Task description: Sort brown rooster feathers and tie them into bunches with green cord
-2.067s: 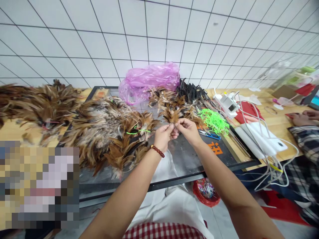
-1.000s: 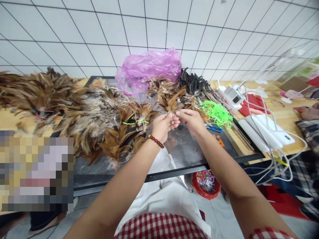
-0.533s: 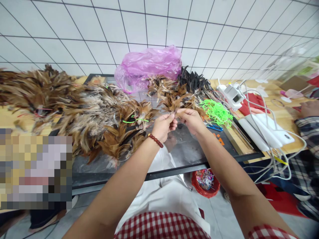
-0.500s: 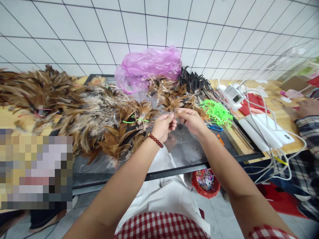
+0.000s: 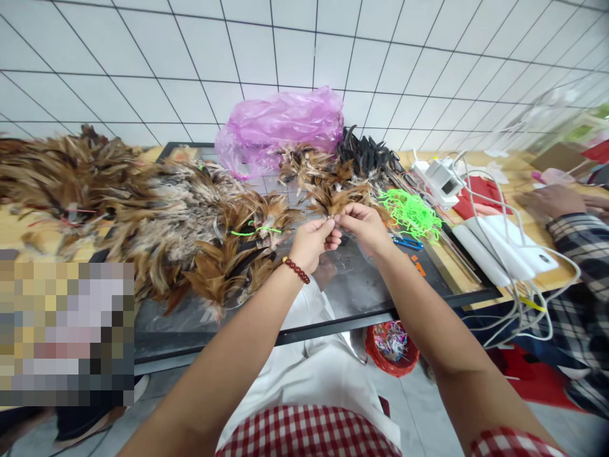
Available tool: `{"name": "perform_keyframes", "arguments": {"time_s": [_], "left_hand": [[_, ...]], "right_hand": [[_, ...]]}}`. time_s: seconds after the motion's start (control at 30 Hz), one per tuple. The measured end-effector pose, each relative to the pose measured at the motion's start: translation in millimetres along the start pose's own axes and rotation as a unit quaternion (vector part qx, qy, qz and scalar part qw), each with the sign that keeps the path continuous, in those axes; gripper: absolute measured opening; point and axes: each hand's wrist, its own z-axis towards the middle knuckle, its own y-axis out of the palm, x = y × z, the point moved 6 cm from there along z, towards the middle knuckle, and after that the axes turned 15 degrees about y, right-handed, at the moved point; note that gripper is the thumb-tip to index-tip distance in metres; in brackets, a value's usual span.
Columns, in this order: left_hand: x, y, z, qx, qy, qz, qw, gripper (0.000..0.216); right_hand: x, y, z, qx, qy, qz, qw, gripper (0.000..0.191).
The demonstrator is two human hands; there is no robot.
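Observation:
My left hand [image 5: 314, 241] and my right hand [image 5: 364, 225] meet above a dark glass-topped table [image 5: 352, 292]. Both pinch the quill ends of a small bunch of brown feathers [image 5: 335, 198], which fans out away from me. A dark red bead bracelet [image 5: 295, 270] circles my left wrist. Large bundles of brown feathers [image 5: 190, 228] lie to the left of my hands, one tied with a green band [image 5: 254, 231].
A pink plastic bag [image 5: 283, 127] and black feathers [image 5: 366, 158] lie at the back. Neon green ties [image 5: 412, 214], blue scissors [image 5: 404, 242], white devices with cables [image 5: 499, 244] sit right. Another person's hand [image 5: 554, 200] rests far right. A red basket [image 5: 392, 346] stands below.
My hands stay pinched on the feather bunch and have shifted only slightly. The other person's hand at the right has reached further left over the table.

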Motion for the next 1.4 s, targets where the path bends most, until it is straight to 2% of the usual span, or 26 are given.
{"name": "perform_keyframes", "arguments": {"time_s": [0.1, 0.17, 0.23, 0.33, 0.4, 0.53, 0.8, 0.93, 1.0, 1.07, 1.1, 1.17, 1.23, 1.3, 1.4], "left_hand": [[1.3, 0.8, -0.6, -0.008, 0.007, 0.017, 1.000, 0.017], [2.9, 1.4, -0.4, -0.019, 0.008, 0.005, 1.000, 0.017], [2.5, 3.9, -1.1, -0.046, -0.018, -0.036, 0.998, 0.015], [-2.6, 8.5, -5.4, -0.089, -0.100, -0.109, 0.985, 0.015], [-5.8, 9.8, -8.3, -0.102, -0.143, -0.140, 0.974, 0.015], [-9.1, 10.1, -10.3, -0.122, -0.162, -0.137, 0.969, 0.013], [-7.8, 13.0, -12.1, -0.167, -0.142, -0.084, 0.972, 0.019], [-8.6, 12.1, -11.0, -0.150, -0.125, -0.056, 0.979, 0.020], [-8.7, 10.0, -9.0, -0.123, -0.107, -0.056, 0.985, 0.017], [-8.0, 6.4, -5.9, -0.081, -0.084, -0.092, 0.989, 0.015], [-7.6, 4.2, -4.1, -0.058, -0.074, -0.119, 0.988, 0.014], [-7.7, 0.7, -0.9, -0.028, -0.061, -0.170, 0.983, 0.013], [-9.4, 0.1, 0.6, -0.029, -0.066, -0.198, 0.978, 0.012], [-12.2, 0.8, -0.1, -0.040, -0.084, -0.206, 0.974, 0.011], [-13.9, 1.4, -2.5, -0.043, -0.099, -0.204, 0.973, 0.011]], "right_hand": [[-3.3, 0.0, -1.2, -0.001, -0.005, 0.001, 1.000, 0.024], [-4.9, 0.4, -2.7, -0.022, 0.016, 0.015, 1.000, 0.026], [-2.7, 2.5, -4.6, -0.074, 0.072, 0.037, 0.994, 0.030], [6.7, 8.4, -10.3, -0.187, 0.178, 0.041, 0.965, 0.037], [11.4, 8.3, -12.6, -0.225, 0.210, 0.039, 0.951, 0.039], [11.8, 3.1, -7.9, -0.208, 0.187, 0.067, 0.958, 0.038], [11.3, -0.8, -2.3, -0.101, 0.198, 0.042, 0.974, 0.042], [11.7, -3.2, -1.8, -0.069, 0.183, 0.020, 0.981, 0.043], [10.1, -0.9, -2.0, -0.080, 0.164, 0.012, 0.983, 0.043], [3.4, 0.1, -2.3, -0.077, 0.109, 0.002, 0.991, 0.042], [-1.6, -0.2, -2.9, -0.068, 0.066, -0.015, 0.995, 0.046], [-12.6, -0.6, -6.2, -0.035, -0.037, -0.089, 0.995, 0.067], [-20.9, 1.7, -12.2, 0.002, -0.135, -0.197, 0.971, 0.079], [-24.2, 5.3, -18.3, 0.036, -0.205, -0.292, 0.934, 0.075], [-23.3, 7.8, -22.6, 0.082, -0.251, -0.373, 0.890, 0.062]]}}
